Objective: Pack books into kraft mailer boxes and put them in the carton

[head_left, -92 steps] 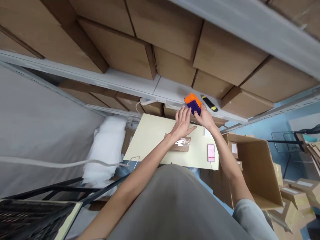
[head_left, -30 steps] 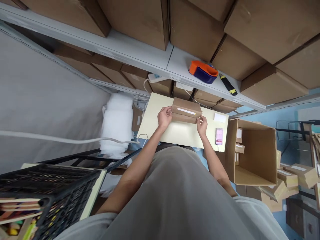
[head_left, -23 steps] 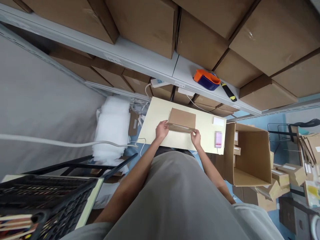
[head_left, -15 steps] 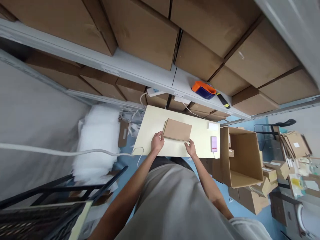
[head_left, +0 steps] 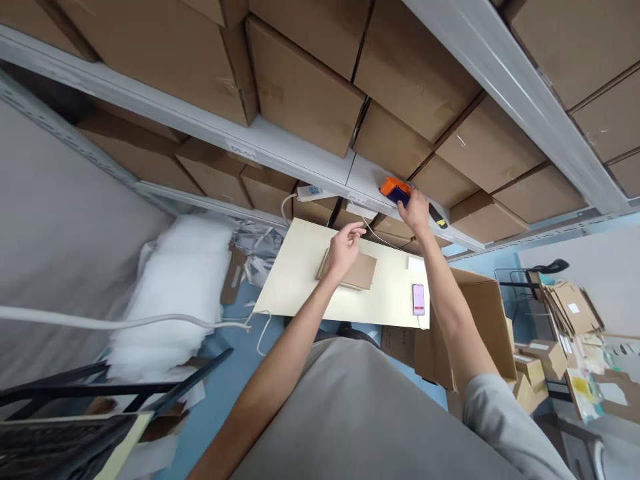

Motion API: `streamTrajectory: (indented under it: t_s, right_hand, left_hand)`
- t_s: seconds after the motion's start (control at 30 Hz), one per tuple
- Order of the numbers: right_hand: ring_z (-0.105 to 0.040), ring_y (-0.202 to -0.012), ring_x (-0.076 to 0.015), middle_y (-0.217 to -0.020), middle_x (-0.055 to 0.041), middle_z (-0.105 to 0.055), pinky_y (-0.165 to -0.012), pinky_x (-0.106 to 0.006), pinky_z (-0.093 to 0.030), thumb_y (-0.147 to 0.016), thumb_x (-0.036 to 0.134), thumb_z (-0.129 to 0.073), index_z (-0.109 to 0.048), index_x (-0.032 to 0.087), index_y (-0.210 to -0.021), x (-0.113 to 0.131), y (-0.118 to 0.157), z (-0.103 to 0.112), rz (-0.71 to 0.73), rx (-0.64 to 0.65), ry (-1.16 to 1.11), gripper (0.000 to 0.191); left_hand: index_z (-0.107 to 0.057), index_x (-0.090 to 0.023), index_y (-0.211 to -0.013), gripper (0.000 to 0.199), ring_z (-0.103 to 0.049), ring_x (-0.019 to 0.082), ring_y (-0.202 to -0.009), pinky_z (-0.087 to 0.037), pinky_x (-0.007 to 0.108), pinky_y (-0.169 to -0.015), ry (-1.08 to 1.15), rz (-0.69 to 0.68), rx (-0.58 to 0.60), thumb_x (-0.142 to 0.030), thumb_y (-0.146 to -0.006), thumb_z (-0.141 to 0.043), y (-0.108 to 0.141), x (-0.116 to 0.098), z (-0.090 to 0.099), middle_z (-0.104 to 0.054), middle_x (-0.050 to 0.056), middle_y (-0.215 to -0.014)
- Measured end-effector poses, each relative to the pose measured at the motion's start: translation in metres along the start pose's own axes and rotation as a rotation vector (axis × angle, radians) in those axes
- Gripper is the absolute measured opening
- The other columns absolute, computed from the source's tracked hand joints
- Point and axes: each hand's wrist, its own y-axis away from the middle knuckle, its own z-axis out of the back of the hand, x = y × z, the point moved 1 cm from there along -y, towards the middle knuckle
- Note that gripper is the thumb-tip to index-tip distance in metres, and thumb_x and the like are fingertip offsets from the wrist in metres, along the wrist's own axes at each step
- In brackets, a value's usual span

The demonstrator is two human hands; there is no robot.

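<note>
Up on the shelf edge, my right hand (head_left: 416, 212) is closed around the near end of an orange and dark blue tape dispenser (head_left: 395, 189), which still rests on the shelf. My left hand (head_left: 345, 248) is over the table with its fingers stretched forward and nothing in them. Below it lies a flat brown cardboard box (head_left: 361, 272), partly covered by the hand and wrist. Just right of my right hand is a black and yellow utility knife (head_left: 438, 216).
A phone (head_left: 419, 300) and a small white item lie at the right of the cream table (head_left: 280, 280). Beyond stands an open carton (head_left: 485, 313). Brown boxes fill the shelves (head_left: 305, 157) ahead. White packing sheets (head_left: 165, 287) are piled left; a cable (head_left: 125, 320) crosses there.
Both hands have left the cardboard box. My right hand has reached up to the tape dispenser on the shelf and taken hold of it; my left has risen above the box.
</note>
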Motion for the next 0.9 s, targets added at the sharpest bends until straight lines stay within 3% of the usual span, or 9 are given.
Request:
streamTrajectory:
  t_s: [0.13, 0.23, 0.3, 0.37, 0.43, 0.53, 0.67, 0.8, 0.9]
  right_hand:
    - [-0.067, -0.136, -0.0461, -0.139, -0.0357, -0.072, -0.125, -0.065, -0.044, -0.101, 0.025, -0.06, -0.051, 0.0, -0.146, 0.004, -0.022, -0.005, -0.024, 0.111, 0.016, 0.052]
    - [-0.07, -0.132, -0.047, -0.133, -0.0335, -0.075, -0.121, -0.068, -0.048, -0.106, 0.035, -0.061, -0.053, 0.006, -0.143, -0.006, -0.011, -0.005, 0.017, 0.082, -0.171, 0.048]
    - [-0.07, -0.131, -0.0443, -0.135, -0.0288, -0.076, -0.118, -0.065, -0.053, -0.107, 0.051, -0.064, -0.056, 0.012, -0.142, -0.013, 0.017, -0.006, 0.087, 0.042, -0.445, 0.053]
    - [-0.071, -0.128, -0.0384, -0.133, -0.0218, -0.078, -0.118, -0.058, -0.056, -0.105, 0.066, -0.067, -0.061, 0.017, -0.137, -0.018, 0.061, -0.011, 0.165, 0.041, -0.801, 0.059]
    - [-0.073, -0.125, -0.0332, -0.129, -0.0156, -0.08, -0.119, -0.053, -0.057, -0.1, 0.074, -0.073, -0.066, 0.021, -0.132, -0.02, 0.116, -0.019, 0.201, 0.139, -1.123, 0.063]
    - [-0.075, -0.124, -0.0296, -0.128, -0.0112, -0.082, -0.121, -0.048, -0.057, -0.095, 0.073, -0.081, -0.07, 0.024, -0.135, -0.019, 0.193, -0.035, 0.118, 0.324, -1.425, 0.065]
    - [-0.076, -0.129, -0.03, -0.133, -0.0127, -0.082, -0.122, -0.049, -0.058, -0.094, 0.079, -0.079, -0.068, 0.023, -0.141, -0.023, 0.255, -0.055, 0.022, 0.44, -1.512, 0.074]
    - [-0.075, -0.135, -0.0312, -0.141, -0.0151, -0.079, -0.123, -0.052, -0.059, -0.097, 0.087, -0.067, -0.065, 0.023, -0.145, -0.038, 0.281, -0.063, 0.056, 0.514, -1.384, 0.079]
    - [-0.077, -0.132, -0.0315, -0.14, -0.0138, -0.08, -0.121, -0.052, -0.062, -0.094, 0.09, -0.068, -0.068, 0.025, -0.142, -0.05, 0.293, -0.064, 0.052, 0.593, -1.375, 0.081]
  left_hand:
    - [-0.077, -0.019, -0.128, 0.037, -0.083, 0.02, -0.109, -0.066, 0.037, -0.105, 0.02, -0.012, -0.064, -0.009, -0.099, -0.055, 0.019, -0.009, -0.006, -0.087, 0.008, -0.113]
    - [-0.078, -0.02, -0.125, 0.033, -0.084, 0.02, -0.107, -0.067, 0.036, -0.103, 0.016, 0.0, -0.12, -0.011, -0.099, -0.057, 0.036, -0.007, -0.014, -0.087, 0.008, -0.111]
    - [-0.078, -0.02, -0.124, 0.028, -0.084, 0.02, -0.107, -0.068, 0.037, -0.102, 0.012, -0.009, -0.16, -0.017, -0.102, -0.062, 0.053, -0.008, -0.023, -0.087, 0.009, -0.112]
    - [-0.078, -0.02, -0.126, 0.025, -0.084, 0.021, -0.107, -0.069, 0.037, -0.103, -0.003, -0.037, -0.202, -0.025, -0.103, -0.067, 0.076, -0.01, -0.036, -0.086, 0.009, -0.113]
    - [-0.078, -0.02, -0.128, 0.027, -0.083, 0.021, -0.108, -0.068, 0.037, -0.103, -0.039, -0.08, -0.236, -0.029, -0.104, -0.072, 0.104, -0.014, -0.05, -0.085, 0.01, -0.115]
    - [-0.079, -0.022, -0.128, 0.026, -0.081, 0.019, -0.107, -0.068, 0.035, -0.102, -0.133, -0.133, -0.263, -0.028, -0.103, -0.076, 0.149, -0.016, -0.07, -0.083, 0.008, -0.118]
    - [-0.079, -0.024, -0.117, 0.016, -0.079, 0.018, -0.102, -0.068, 0.033, -0.096, -0.26, -0.09, -0.29, -0.027, -0.101, -0.078, 0.197, -0.009, -0.085, -0.081, 0.005, -0.113]
    - [-0.079, -0.024, -0.115, 0.015, -0.078, 0.019, -0.099, -0.068, 0.035, -0.095, -0.323, 0.03, -0.266, -0.032, -0.103, -0.077, 0.223, 0.003, -0.093, -0.082, 0.005, -0.112]
    - [-0.08, -0.024, -0.112, 0.014, -0.078, 0.021, -0.099, -0.068, 0.036, -0.094, -0.345, 0.065, -0.191, -0.035, -0.105, -0.073, 0.233, 0.009, -0.097, -0.082, 0.006, -0.112]
